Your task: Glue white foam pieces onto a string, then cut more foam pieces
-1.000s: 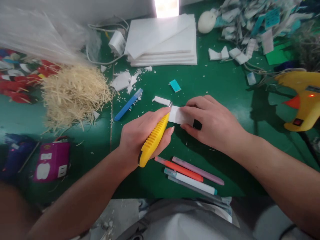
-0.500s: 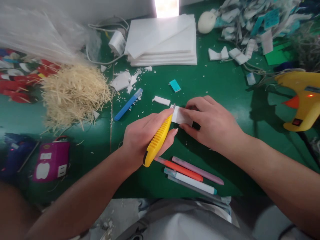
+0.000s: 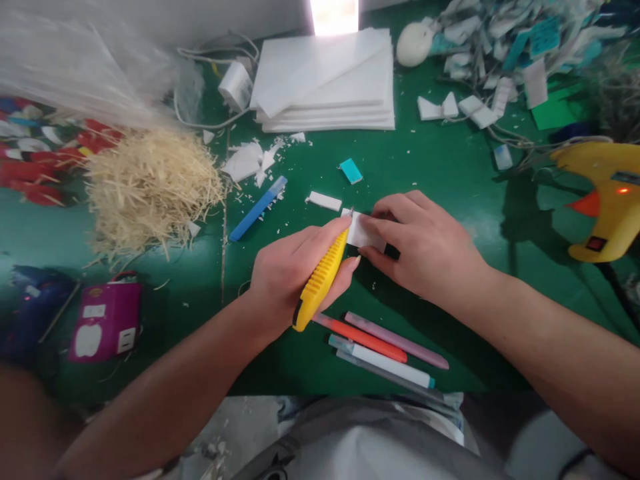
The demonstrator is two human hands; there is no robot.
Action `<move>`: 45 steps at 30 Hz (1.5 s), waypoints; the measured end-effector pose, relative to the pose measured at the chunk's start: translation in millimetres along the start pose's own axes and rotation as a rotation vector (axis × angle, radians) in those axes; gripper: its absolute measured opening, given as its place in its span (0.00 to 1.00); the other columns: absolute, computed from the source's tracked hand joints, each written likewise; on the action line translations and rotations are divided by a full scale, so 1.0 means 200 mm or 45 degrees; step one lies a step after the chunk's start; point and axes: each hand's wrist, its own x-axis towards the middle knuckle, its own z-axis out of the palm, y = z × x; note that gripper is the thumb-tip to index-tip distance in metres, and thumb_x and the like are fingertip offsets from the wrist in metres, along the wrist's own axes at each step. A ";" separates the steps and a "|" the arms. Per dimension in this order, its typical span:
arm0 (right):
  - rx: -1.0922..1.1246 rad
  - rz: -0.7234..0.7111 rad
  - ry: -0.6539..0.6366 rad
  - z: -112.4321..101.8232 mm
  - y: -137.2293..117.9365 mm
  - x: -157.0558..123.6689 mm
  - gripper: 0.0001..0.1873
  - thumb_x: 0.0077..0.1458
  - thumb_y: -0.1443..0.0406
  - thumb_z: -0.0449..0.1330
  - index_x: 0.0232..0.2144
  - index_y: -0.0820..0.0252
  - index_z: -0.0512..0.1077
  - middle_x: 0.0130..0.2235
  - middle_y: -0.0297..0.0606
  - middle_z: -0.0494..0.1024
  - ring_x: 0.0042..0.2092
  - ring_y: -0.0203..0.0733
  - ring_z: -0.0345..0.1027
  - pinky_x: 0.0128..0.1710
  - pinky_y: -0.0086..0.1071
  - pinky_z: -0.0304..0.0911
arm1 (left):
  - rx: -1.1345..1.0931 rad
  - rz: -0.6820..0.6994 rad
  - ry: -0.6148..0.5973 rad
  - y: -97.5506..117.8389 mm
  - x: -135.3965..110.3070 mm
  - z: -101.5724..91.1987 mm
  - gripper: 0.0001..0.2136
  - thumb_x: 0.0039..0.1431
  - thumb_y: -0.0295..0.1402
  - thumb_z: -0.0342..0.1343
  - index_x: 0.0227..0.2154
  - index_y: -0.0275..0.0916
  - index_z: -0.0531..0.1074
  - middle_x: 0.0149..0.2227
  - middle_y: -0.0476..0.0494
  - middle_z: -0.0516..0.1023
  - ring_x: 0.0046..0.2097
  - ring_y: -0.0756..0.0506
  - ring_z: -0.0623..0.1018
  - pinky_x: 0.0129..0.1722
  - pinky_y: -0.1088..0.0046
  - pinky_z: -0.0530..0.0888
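Note:
My left hand is closed around a yellow utility knife, its tip resting at the upper left part of a small white foam piece. The fingers of my right hand pinch and press that piece from the right, covering part of it. Just up and left of the knife tip lies a narrow white strip. Farther back is a small turquoise block. A blue marker lies to the left among white crumbs.
Several markers lie near the front edge. White foam sheets are stacked behind. Straw and a magenta box sit left; a yellow hot glue gun stands right. Scraps are heaped at the back right.
The utility knife and my left hand have shifted slightly to the right, the blade tip moving over the white foam piece. My right hand stays in place.

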 end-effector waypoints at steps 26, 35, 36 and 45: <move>-0.059 -0.059 0.019 0.01 0.00 0.00 0.14 0.67 0.64 0.60 0.47 0.65 0.82 0.46 0.52 0.81 0.45 0.53 0.70 0.39 0.42 0.68 | 0.026 0.018 0.042 0.01 0.01 0.00 0.13 0.71 0.33 0.57 0.55 0.37 0.73 0.43 0.42 0.88 0.38 0.45 0.88 0.38 0.72 0.84; -0.073 -0.053 0.017 0.02 0.00 0.00 0.13 0.67 0.64 0.59 0.47 0.65 0.81 0.47 0.53 0.82 0.45 0.54 0.70 0.40 0.43 0.69 | 0.013 0.030 0.037 0.01 0.02 -0.01 0.13 0.72 0.33 0.56 0.56 0.38 0.72 0.43 0.41 0.88 0.39 0.44 0.88 0.37 0.70 0.85; -0.071 -0.057 0.026 0.02 0.00 0.00 0.13 0.67 0.64 0.59 0.47 0.65 0.81 0.46 0.53 0.82 0.45 0.54 0.70 0.40 0.43 0.69 | 0.016 0.027 0.033 0.01 0.02 -0.01 0.13 0.72 0.33 0.56 0.56 0.38 0.72 0.43 0.42 0.88 0.39 0.44 0.88 0.37 0.70 0.85; -0.062 -0.058 0.025 0.02 0.00 0.00 0.13 0.67 0.64 0.59 0.46 0.66 0.81 0.46 0.54 0.82 0.44 0.54 0.69 0.39 0.44 0.70 | 0.039 0.036 0.040 0.00 0.02 0.01 0.14 0.71 0.34 0.57 0.55 0.36 0.73 0.42 0.41 0.88 0.37 0.44 0.88 0.35 0.70 0.85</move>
